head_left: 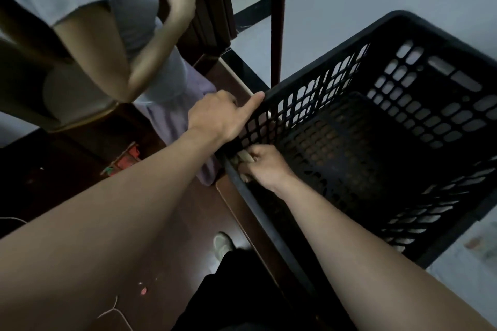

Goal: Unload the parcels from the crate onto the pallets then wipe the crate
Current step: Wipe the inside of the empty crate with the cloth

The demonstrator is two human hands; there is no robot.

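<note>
My left hand [217, 116] grips the near corner of the crate [441, 32]; inside it, my right hand [265, 166], curled round a cloth [245, 156], presses the wall.

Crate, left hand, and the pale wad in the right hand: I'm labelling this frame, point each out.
crate [443, 45]: head view, far rim.
left hand [217, 115]: head view, back of the hand.
pale wad [245, 156]: head view, end showing beside the right hand [266, 168].

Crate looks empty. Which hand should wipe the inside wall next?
Right. The right hand is inside the crate at its near corner, gripping a pale wad against the wall. The left hand sits outside at the rim corner, likely steadying it.
</note>
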